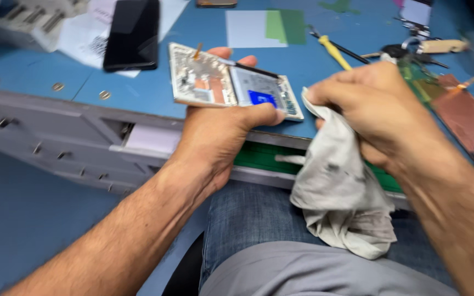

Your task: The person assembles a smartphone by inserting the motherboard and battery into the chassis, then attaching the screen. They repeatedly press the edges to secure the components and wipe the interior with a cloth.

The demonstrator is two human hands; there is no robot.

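Your left forearm comes up from the lower left, bare, with the wrist bent slightly back. Your left hand (215,129) is cupped palm-up: the thumb lies flat across the near side of what it holds, and the fingers (231,55) wrap underneath, with their tips showing at the far edge. Your right forearm enters from the lower right. Your right hand (371,107) is closed in a loose fist, knuckles up and thumb side toward the left hand, close beside it but apart.
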